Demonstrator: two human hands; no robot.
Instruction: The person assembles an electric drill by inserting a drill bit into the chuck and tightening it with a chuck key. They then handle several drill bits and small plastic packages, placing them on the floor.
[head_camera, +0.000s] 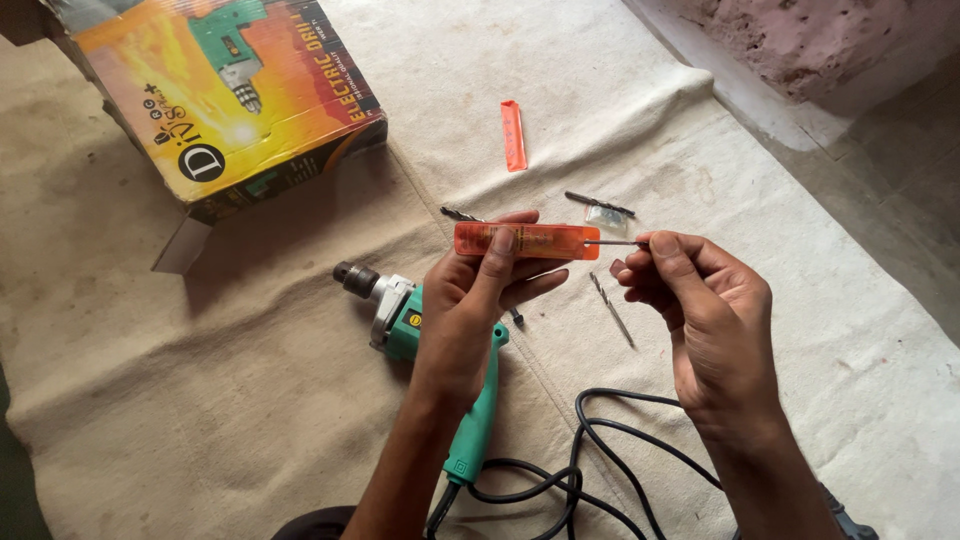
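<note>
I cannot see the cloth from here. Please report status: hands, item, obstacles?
Left hand grips orange sleeve. Right hand pinches thin drill bit at sleeve mouth. Green drill lies beneath; nothing between hands.

— What sort of place is shown?

— An informal work spot on the floor, set up like a makeshift workshop. A coarse beige cloth (250, 400) is spread over the ground, and rough bare masonry (830, 40) is seen at its edge.

— And what marks it as a work spot?

— A green electric drill (395, 315) with a black cord (590, 450), its printed carton (225, 90), and loose drill bits (612, 310) are laid out on the cloth.
</note>
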